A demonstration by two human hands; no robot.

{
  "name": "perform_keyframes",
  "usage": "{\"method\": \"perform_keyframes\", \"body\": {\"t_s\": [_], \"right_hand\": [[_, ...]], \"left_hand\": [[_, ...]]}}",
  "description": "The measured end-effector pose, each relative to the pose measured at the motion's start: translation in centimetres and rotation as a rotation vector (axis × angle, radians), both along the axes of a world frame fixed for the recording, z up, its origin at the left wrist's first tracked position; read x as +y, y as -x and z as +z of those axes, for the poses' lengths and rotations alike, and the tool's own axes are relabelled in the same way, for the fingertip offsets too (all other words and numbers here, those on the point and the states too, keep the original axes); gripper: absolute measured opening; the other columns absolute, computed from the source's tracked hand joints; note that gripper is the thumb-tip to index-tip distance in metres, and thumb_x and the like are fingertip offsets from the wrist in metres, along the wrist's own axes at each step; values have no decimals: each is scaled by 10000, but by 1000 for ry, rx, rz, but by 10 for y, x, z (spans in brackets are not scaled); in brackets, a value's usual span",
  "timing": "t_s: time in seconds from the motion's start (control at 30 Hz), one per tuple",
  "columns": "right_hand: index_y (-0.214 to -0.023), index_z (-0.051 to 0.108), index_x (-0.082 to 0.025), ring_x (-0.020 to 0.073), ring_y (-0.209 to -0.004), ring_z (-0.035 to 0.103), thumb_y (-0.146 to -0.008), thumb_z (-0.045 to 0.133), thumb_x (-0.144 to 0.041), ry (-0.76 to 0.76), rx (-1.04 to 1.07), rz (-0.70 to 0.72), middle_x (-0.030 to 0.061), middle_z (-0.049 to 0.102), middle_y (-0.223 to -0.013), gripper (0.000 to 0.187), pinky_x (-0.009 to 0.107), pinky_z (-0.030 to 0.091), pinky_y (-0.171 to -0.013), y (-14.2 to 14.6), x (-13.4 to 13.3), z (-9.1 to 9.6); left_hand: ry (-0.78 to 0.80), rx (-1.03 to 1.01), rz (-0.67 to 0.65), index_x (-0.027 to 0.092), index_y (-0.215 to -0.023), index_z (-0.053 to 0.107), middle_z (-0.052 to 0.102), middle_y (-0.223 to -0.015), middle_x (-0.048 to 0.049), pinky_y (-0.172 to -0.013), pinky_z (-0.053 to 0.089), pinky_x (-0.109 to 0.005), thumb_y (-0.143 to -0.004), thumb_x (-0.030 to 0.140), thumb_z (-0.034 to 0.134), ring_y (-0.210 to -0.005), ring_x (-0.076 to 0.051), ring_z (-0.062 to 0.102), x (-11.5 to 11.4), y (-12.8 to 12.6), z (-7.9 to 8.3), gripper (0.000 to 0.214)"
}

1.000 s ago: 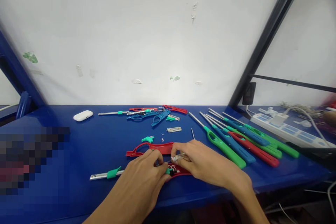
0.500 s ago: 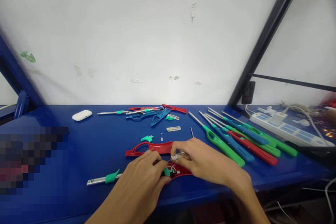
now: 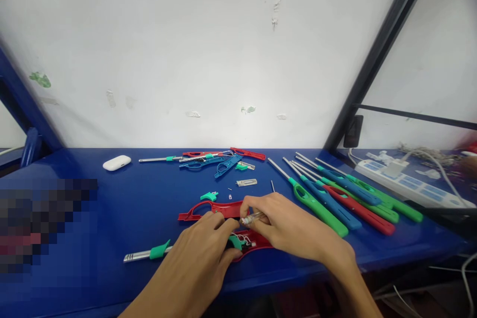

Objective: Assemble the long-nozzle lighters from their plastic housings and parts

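Observation:
A red lighter shell half (image 3: 263, 239) lies near the table's front edge, with a green trigger (image 3: 235, 242), white wires and a metal barrel (image 3: 138, 257) that carries a green collar (image 3: 160, 250). My left hand (image 3: 203, 251) lies over this opened lighter, its thumb and fingers closed around the trigger area. Just above the shell, my right hand (image 3: 279, 221) pinches a small clear tube-like piece (image 3: 253, 217) with a metallic end. Behind both hands is the other red shell half (image 3: 223, 208), partly covered by fingers.
Several assembled lighters (image 3: 335, 194) lie on the right, beside a white power strip (image 3: 413, 184). Lighter parts (image 3: 208, 161) are piled at the back. A green trigger piece (image 3: 209, 196), a clear flat part (image 3: 246, 182), a thin metal rod (image 3: 273, 187) and a white case (image 3: 117, 163) lie around.
The clear piece in my right hand has lifted slightly away from the opened lighter, showing more wires. My left fingertips have shifted a little; the other parts stay put.

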State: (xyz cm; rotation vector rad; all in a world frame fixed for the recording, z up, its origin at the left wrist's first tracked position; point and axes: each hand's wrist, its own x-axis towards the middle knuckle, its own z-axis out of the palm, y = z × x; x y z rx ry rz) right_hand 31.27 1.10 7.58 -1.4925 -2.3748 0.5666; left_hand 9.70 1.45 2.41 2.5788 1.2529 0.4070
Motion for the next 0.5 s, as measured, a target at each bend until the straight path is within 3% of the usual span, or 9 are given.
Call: {"method": "perform_keyframes", "body": {"t_s": [0.27,0.5], "right_hand": [[-904,570,-252,139,-647,427,-971,540,-96,-60,43,31,-71,505,-669,172,268,288,-633,3,2,0],[-919,642,-255,116,-552,359,-915,535,-36,-87,93,17,-96,459,-598,244,260,240,-567,5,4,1]], "left_hand": [[61,12,17,233,-1127,726,701,-1150,-55,-935,575,-487,-996,149,661,-1036,-279,701,0,-2,5,168],[33,15,5,229,-1028,748,684,-1128,-39,-840,569,-398,-1011,146,642,-942,-238,704,0,-1,8,136]]}}
